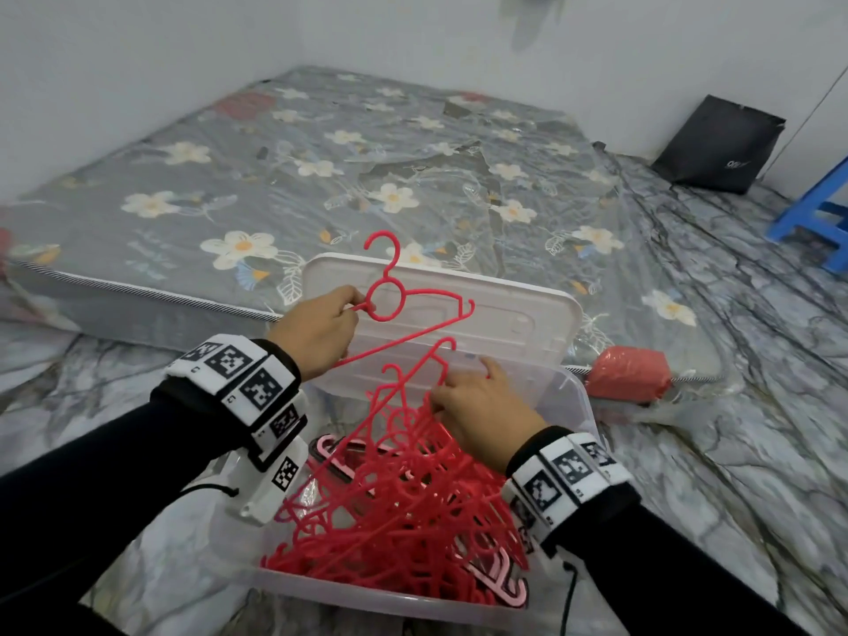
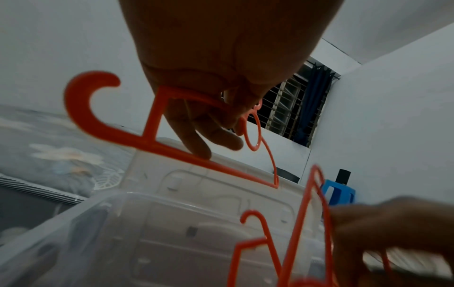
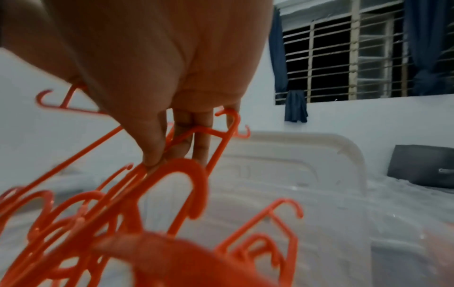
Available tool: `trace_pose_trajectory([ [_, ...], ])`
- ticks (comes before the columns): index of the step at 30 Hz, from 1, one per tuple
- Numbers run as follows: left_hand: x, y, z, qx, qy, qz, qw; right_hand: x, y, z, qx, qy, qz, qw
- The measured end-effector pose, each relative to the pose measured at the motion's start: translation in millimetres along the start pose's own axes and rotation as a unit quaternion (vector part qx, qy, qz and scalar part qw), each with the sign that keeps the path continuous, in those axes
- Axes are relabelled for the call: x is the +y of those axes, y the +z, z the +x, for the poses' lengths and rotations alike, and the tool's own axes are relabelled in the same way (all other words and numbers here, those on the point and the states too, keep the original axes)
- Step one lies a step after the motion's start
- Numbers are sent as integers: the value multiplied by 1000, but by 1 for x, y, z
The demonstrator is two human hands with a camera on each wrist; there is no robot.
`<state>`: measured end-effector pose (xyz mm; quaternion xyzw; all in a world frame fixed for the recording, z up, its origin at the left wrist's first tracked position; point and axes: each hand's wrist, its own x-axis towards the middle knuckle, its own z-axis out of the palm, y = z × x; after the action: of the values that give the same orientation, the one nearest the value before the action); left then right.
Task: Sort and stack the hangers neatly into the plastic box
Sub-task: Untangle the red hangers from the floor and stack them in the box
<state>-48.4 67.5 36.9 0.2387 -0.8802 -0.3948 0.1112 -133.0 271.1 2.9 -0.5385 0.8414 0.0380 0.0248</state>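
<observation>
Fingers (image 2: 196,136) of left hand (image 1: 316,330) curled round one red hanger (image 1: 404,309), thumb and forefinger pinching its shoulder just beside the neck ring; hanger held raised, hook uppermost, in front of the white lid (image 1: 514,314). Right hand (image 1: 482,410) lower and to the right, thumb and fingers (image 3: 152,147) pinched on the bars of several tangled red hangers (image 1: 399,498); forefinger extended toward the lid. Tangle hangs from that grip down into the clear plastic box (image 1: 367,594), filling most of it. Pink hangers (image 1: 498,585) lie underneath, near the front right corner. Box stands on marbled floor (image 1: 734,406), lid propped against floral mattress (image 1: 321,176).
</observation>
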Motion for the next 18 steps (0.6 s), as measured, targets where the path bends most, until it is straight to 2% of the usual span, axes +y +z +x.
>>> trace_pose_trajectory([
  [2,3,0,-1,-10,1,11,1000,13,-19,-4,41,10,49,998],
  [5,12,4,-6,-65,8,23,998,32,-38,-14,92,29,106,990],
  [10,23,25,-21,-196,88,71,974,41,-39,-26,72,63,107,990],
  [12,24,34,-23,-227,109,77,965,42,-37,-29,79,76,115,987],
  [15,30,41,-21,-180,144,123,965,43,-37,-33,95,83,113,986],
  [18,34,39,-14,-129,145,114,974,46,-34,-35,69,101,100,987],
])
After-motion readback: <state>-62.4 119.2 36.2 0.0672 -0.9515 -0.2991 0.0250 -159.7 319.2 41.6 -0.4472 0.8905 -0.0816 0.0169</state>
